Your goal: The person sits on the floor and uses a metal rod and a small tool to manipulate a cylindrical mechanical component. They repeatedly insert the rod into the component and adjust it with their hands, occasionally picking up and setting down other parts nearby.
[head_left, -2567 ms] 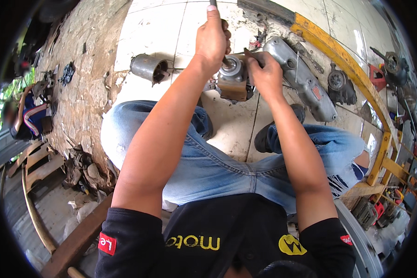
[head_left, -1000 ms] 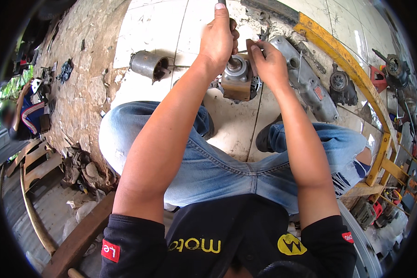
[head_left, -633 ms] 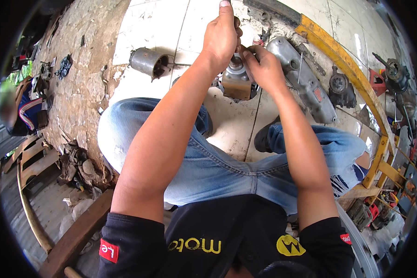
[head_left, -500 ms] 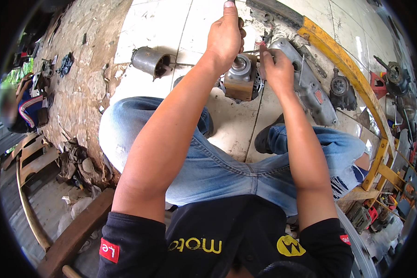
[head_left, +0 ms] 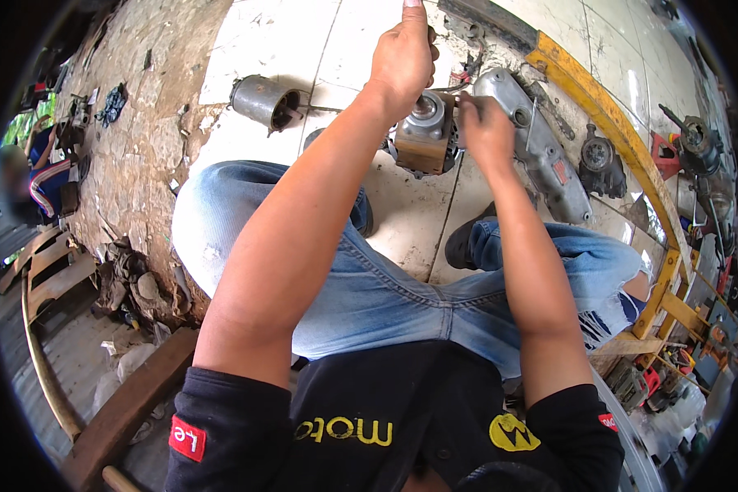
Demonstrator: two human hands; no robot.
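Note:
My left hand (head_left: 405, 64) is closed, thumb up, just above a grey metal machine part (head_left: 425, 123) with a round collar. The fingers hide whatever they grip. A brown block-like section (head_left: 421, 152) forms the near side of that part, which stands on the tiles between my feet. My right hand (head_left: 487, 129) is closed against the part's right side, its fingers curled and slightly smeared. What it holds is hidden. Left of the part lies an open-ended dark metal cylinder (head_left: 262, 102). To the right, a long grey metal cover (head_left: 541, 152) rests on the tiles.
A yellow metal frame (head_left: 611, 107) curves along the right side. Near it lies a dark cast metal part (head_left: 602, 164). Tools and parts clutter the far right. At left are rough ground (head_left: 152, 123), a wooden beam (head_left: 131, 418) and a seated person (head_left: 45, 168).
My right hand has shifted slightly down and left along the part; the thin flat brownish thing seen at its fingers is now hidden. My left hand stays closed, nearly in place.

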